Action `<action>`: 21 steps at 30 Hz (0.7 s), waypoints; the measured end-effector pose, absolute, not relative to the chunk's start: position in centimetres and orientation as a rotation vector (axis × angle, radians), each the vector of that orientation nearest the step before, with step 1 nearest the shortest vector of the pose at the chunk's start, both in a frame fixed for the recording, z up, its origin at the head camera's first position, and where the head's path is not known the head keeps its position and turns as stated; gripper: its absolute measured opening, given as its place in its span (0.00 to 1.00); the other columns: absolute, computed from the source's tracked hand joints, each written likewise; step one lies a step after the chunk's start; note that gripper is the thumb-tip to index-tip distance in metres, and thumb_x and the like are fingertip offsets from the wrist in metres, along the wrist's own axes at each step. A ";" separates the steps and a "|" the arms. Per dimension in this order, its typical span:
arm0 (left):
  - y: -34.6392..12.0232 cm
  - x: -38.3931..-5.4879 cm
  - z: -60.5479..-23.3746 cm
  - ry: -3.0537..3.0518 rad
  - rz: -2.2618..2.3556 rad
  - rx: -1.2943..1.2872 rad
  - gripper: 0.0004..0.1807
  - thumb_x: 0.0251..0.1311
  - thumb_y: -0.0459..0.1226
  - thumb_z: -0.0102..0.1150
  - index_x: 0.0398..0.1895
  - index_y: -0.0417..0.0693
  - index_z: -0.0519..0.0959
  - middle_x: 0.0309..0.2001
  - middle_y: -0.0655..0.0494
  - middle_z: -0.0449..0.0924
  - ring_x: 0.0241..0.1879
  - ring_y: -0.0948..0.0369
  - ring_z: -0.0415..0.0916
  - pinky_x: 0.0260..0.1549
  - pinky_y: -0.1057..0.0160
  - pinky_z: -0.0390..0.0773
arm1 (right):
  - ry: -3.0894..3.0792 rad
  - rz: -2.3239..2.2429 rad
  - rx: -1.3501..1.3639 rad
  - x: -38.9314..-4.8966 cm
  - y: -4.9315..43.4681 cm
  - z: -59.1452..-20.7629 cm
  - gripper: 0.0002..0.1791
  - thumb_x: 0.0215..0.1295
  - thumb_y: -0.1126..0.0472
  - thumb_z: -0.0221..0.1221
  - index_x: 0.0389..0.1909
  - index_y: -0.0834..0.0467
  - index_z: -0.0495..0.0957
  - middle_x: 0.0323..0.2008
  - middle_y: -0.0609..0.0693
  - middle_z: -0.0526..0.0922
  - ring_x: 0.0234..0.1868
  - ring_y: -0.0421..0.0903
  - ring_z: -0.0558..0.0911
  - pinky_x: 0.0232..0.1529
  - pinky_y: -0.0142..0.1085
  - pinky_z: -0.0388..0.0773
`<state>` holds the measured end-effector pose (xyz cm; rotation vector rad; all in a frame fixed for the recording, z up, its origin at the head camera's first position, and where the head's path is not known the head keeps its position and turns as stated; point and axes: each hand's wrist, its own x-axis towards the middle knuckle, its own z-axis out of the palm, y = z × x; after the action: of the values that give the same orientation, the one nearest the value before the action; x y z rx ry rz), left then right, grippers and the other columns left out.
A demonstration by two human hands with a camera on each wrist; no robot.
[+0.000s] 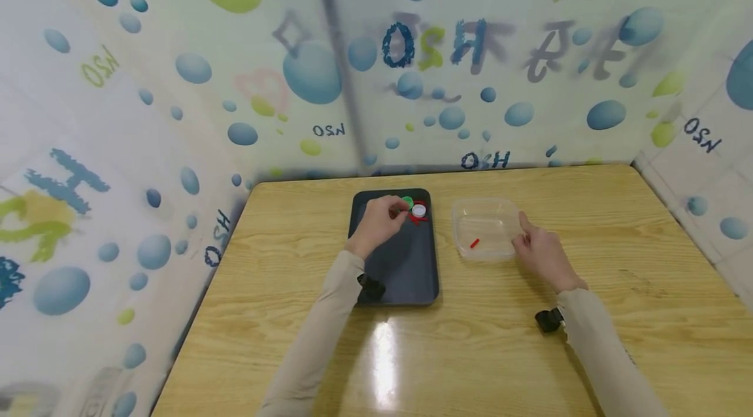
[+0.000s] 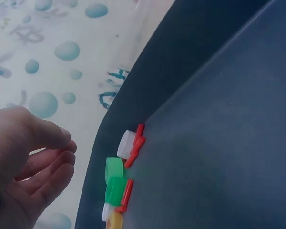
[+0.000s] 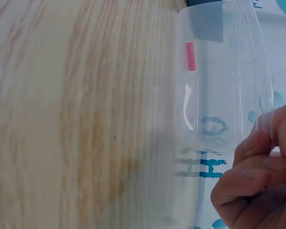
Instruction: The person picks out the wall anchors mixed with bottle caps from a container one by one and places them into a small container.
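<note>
My left hand (image 1: 381, 222) is over the far part of a dark tray (image 1: 406, 273), fingers loosely bent and thumb close to the fingertips. Nothing shows between them in the left wrist view. Beside these fingers, at the tray's far right corner, lie a white bottle cap (image 1: 419, 210), green caps (image 2: 115, 191), a yellow cap (image 2: 114, 220) and several red stick-like pieces (image 2: 136, 151). My right hand (image 1: 544, 255) pinches the right rim of a clear plastic container (image 1: 491, 224) between thumb and fingers. One short red piece (image 3: 190, 56) lies inside that container.
Both the tray and the container stand on a wooden table (image 1: 265, 260), the container just right of the tray. A patterned wall (image 1: 365, 136) rises behind the table's far edge. Each wrist bears a small black device (image 1: 549, 320).
</note>
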<state>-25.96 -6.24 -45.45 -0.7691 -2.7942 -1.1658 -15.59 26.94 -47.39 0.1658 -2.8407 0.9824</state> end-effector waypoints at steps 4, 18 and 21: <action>-6.8 -26.0 -45.7 -2.806 -1.195 -0.733 0.11 0.69 0.32 0.60 0.50 0.39 0.84 0.45 0.49 0.87 0.38 0.56 0.83 0.38 0.61 0.84 | -2.844 0.995 0.171 -15.5 27.0 -47.3 0.32 0.71 0.67 0.45 0.73 0.77 0.55 0.11 0.41 0.56 0.13 0.36 0.50 0.15 0.30 0.53; -7.7 -27.0 -47.0 -2.849 -1.127 -0.741 0.09 0.69 0.31 0.59 0.47 0.39 0.85 0.42 0.49 0.88 0.41 0.56 0.85 0.40 0.61 0.84 | -2.857 0.960 0.170 -15.6 27.2 -47.7 0.32 0.72 0.66 0.45 0.74 0.75 0.55 0.10 0.41 0.56 0.13 0.36 0.49 0.16 0.31 0.53; -7.8 -27.3 -47.4 -2.864 -1.124 -0.714 0.09 0.69 0.31 0.59 0.48 0.39 0.85 0.43 0.48 0.88 0.41 0.55 0.85 0.41 0.59 0.85 | -2.859 0.939 0.163 -15.7 27.0 -47.7 0.31 0.72 0.67 0.46 0.73 0.75 0.56 0.11 0.42 0.56 0.14 0.37 0.51 0.16 0.31 0.53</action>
<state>-27.25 -7.80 -47.36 -0.7135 -2.8640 -1.1241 -15.65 27.05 -47.68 0.1633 -2.8593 0.9391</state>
